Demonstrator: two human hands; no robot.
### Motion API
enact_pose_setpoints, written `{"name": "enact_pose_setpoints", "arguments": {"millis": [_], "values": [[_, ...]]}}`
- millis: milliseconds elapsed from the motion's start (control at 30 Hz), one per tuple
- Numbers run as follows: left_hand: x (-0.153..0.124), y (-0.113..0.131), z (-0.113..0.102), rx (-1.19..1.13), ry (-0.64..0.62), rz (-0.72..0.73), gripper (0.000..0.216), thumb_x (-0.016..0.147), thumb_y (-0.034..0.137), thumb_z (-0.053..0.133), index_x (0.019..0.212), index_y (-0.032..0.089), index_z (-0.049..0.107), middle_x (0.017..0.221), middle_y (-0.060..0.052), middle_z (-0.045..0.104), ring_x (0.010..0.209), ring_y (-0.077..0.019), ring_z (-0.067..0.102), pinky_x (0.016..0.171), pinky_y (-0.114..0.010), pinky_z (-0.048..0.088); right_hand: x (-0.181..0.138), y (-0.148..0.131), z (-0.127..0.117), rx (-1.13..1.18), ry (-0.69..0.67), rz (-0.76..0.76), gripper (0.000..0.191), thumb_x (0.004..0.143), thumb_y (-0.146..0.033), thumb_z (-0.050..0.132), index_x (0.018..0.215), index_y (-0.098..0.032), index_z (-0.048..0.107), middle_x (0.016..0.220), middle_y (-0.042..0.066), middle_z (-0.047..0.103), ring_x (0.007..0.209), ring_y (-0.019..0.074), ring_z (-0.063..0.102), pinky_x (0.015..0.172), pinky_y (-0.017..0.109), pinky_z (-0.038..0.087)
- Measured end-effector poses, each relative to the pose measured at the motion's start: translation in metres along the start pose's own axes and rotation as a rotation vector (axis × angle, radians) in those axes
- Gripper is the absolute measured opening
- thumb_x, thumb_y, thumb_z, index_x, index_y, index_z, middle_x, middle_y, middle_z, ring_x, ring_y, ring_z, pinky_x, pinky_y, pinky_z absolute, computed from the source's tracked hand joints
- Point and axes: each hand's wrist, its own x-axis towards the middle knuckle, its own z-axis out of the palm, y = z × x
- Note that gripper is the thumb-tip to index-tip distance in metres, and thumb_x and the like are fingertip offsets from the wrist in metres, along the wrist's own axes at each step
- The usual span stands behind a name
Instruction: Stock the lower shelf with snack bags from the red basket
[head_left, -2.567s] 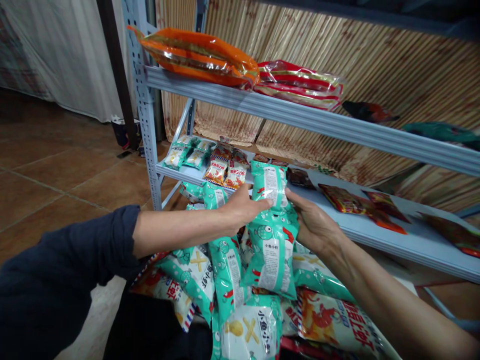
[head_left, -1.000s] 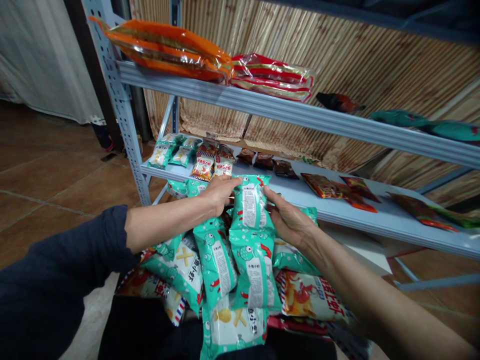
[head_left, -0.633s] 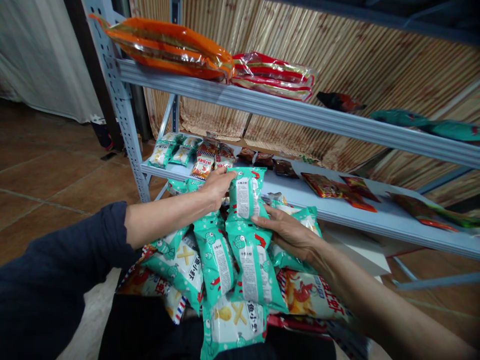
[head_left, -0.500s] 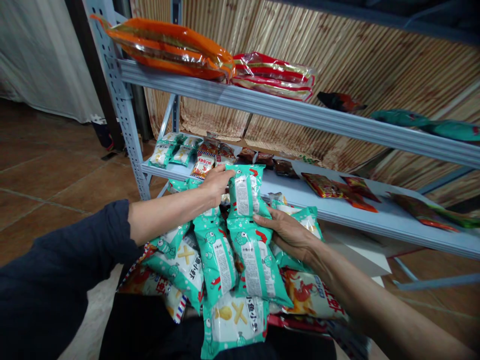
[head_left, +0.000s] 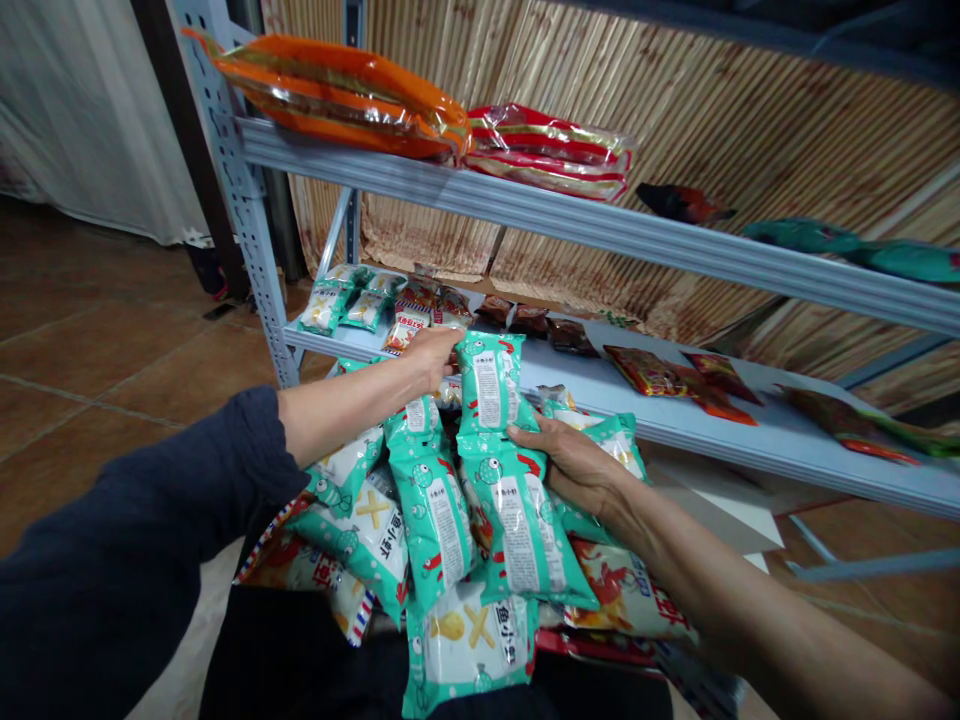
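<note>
A glossy, pillow-shaped plastic packet [head_left: 489,388] stood between the right hand [head_left: 576,462], clamped on its edge, and the left hand [head_left: 430,357], grip hidden.

L hand [head_left: 435,356] fwd (R hand [head_left: 571,458] lower)

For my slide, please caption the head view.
Right hand holds two turquoise snack packets, left hand at their upper end, in front of a shelf rack.

We see orange packet [head_left: 337,97] beside red-striped packet [head_left: 551,150] on upper shelf [head_left: 480,192] | ribbed backing [head_left: 675,130] behind | pale curtain [head_left: 82,120] beside dark post [head_left: 185,130] | brown tiled floor [head_left: 135,345]
</note>
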Motion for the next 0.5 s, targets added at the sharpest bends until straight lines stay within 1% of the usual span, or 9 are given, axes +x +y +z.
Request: {"name": "enact_pose_setpoints", "arguments": {"millis": [67,133,200,267,333,400,500], "values": [[0.004,-0.003,-0.007,-0.043,-0.143,-0.041,0.008,0.077,0.015,0.053,0.07,0.015,0.057,0.062,-0.003,0.058,0.064,-0.0135,0.054,0.067,-0.03,0.043,0.001,-0.004,0.0,0.012,0.009,-0.004,0.028,0.066,-0.014,0.067,0.093,-0.017,0.061,0.087,0.005,0.069,0.074,0.0181,0.066,0.075,0.034,0.052],[0.008,-0.008,-0.013,-0.056,-0.247,-0.089,0.007,0.078,0.02,0.054,0.074,0.015,0.058,0.068,-0.007,0.061,0.07,-0.0164,0.056,0.07,-0.033,0.043,0.003,-0.01,0.0,0.029,0.017,-0.02,0.022,0.069,-0.013,0.065,0.09,-0.016,0.061,0.087,0.006,0.069,0.074,0.0181,0.066,0.076,0.034,0.052],[0.007,-0.012,-0.017,-0.027,-0.287,-0.132,0.007,0.076,0.021,0.057,0.075,0.015,0.059,0.069,-0.008,0.062,0.072,-0.0174,0.056,0.07,-0.033,0.043,0.005,-0.016,0.0,0.043,0.045,-0.047,0.018,0.07,-0.011,0.062,0.088,-0.016,0.061,0.086,0.006,0.069,0.074,0.0177,0.065,0.076,0.033,0.052],[0.0,-0.015,-0.016,0.004,-0.339,-0.166,0.006,0.075,0.021,0.059,0.074,0.015,0.059,0.069,-0.008,0.062,0.069,-0.0164,0.055,0.069,-0.032,0.042,0.008,-0.023,0.0,0.055,0.066,-0.067,0.017,0.072,-0.009,0.059,0.088,-0.015,0.061,0.085,0.006,0.069,0.073,0.017,0.065,0.075,0.032,0.052],[-0.012,-0.015,-0.012,0.036,-0.367,-0.18,0.006,0.074,0.021,0.06,0.074,0.014,0.059,0.067,-0.007,0.061,0.066,-0.0149,0.054,0.067,-0.031,0.042,0.013,-0.029,-0.001,0.071,0.083,-0.062,0.016,0.074,-0.008,0.056,0.088,-0.015,0.062,0.083,0.006,0.069,0.07,0.0164,0.065,0.074,0.032,0.052],[-0.026,-0.014,-0.006,0.088,-0.336,-0.206,0.007,0.072,0.021,0.06,0.074,0.014,0.059,0.068,-0.006,0.061,0.064,-0.0144,0.053,0.065,-0.03,0.041,0.02,-0.033,-0.003,0.095,0.114,-0.047,0.014,0.076,-0.009,0.053,0.086,-0.014,0.062,0.079,0.005,0.069,0.067,0.0159,0.064,0.072,0.031,0.052],[-0.042,-0.014,0.001,0.126,-0.316,-0.266,0.012,0.071,0.025,0.061,0.075,0.014,0.059,0.069,-0.005,0.061,0.062,-0.0142,0.052,0.062,-0.03,0.04,0.031,-0.039,-0.004,0.138,0.201,-0.038,0.011,0.078,-0.009,0.051,0.079,-0.013,0.061,0.068,0.003,0.067,0.06,0.0131,0.062,0.068,0.026,0.052]]}}
